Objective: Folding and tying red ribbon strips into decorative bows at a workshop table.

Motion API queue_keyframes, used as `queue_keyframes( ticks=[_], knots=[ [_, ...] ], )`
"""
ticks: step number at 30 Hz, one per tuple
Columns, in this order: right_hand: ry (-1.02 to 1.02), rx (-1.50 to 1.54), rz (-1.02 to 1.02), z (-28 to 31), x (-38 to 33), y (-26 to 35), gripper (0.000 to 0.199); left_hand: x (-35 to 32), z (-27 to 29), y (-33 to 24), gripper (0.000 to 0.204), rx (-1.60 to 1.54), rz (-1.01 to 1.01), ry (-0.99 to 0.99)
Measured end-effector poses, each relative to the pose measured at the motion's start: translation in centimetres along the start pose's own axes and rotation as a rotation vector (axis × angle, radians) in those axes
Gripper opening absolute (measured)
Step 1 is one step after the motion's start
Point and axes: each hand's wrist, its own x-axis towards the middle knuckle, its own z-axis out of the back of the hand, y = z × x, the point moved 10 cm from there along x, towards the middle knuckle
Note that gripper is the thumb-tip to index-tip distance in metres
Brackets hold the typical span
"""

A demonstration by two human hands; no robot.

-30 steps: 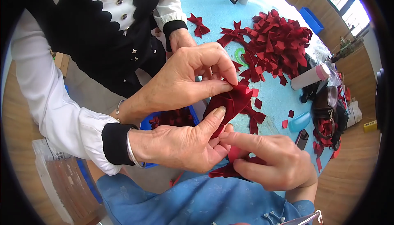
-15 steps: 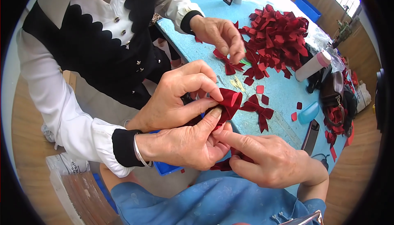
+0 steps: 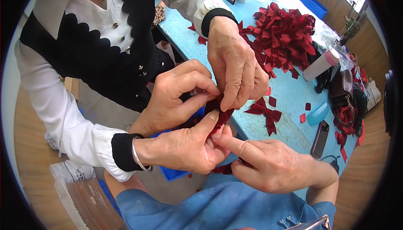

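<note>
A dark red velvet ribbon piece (image 3: 223, 118) is bunched among several hands at the middle. My left hand (image 3: 174, 93) pinches its upper left side, fingertips closed; its forearm runs behind a co-worker's sleeve. From the lower right comes my right hand (image 3: 273, 163), its index fingertip at the lower end of the piece, against the co-worker's fingers. Its other fingers curl over dark red ribbon (image 3: 222, 169), partly hidden. The co-worker's bangled hand (image 3: 180, 150) grips the piece from below, and the co-worker's other hand (image 3: 239, 66) covers it from above.
A light blue table (image 3: 252, 125) carries a heap of red bows (image 3: 285, 37), a single bow (image 3: 266, 113), a white bottle (image 3: 321, 64), a phone (image 3: 320, 139) and a brown bag (image 3: 342, 89). A blue bin (image 3: 172, 173) sits below the hands. The co-worker stands at the left.
The co-worker's upper hand has come down from over the table onto the ribbon, and the loop that stood out is now covered. My hands have shifted only slightly left.
</note>
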Motion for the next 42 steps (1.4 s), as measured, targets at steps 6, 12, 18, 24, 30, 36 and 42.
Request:
queue_keyframes(
  ticks=[6, 12, 18, 24, 30, 36, 42],
  knots=[
    [-0.008, -0.019, 0.028, -0.5, -0.2, -0.7, 0.063, 0.1, -0.3, 0.0, 0.024, 0.07, -0.033, -0.001],
    [-0.005, -0.027, 0.036, -0.3, -0.3, -0.8, 0.063, -0.1, -0.8, -0.4, 0.025, 0.049, 0.02, -0.022],
    [0.02, 0.029, 0.005, -0.3, -0.3, -1.1, 0.065, 0.2, -1.0, -0.9, 0.027, 0.084, 0.012, -0.045],
    [0.007, 0.024, 0.017, -0.4, -0.4, -1.4, 0.067, 0.6, -0.8, -1.0, 0.027, 0.136, -0.044, -0.046],
    [0.025, 0.028, 0.0, -0.4, -0.3, -1.7, 0.068, 0.7, -0.4, -0.5, 0.027, 0.159, -0.082, -0.042],
    [0.047, -0.005, 0.005, -0.6, -0.3, -1.7, 0.067, 0.4, 0.0, -0.2, 0.026, 0.174, -0.108, -0.036],
    [0.049, -0.008, -0.005, -0.6, -0.3, -1.7, 0.067, -2.6, -4.3, -4.2, 0.02, 0.743, -0.572, 0.181]
  ],
)
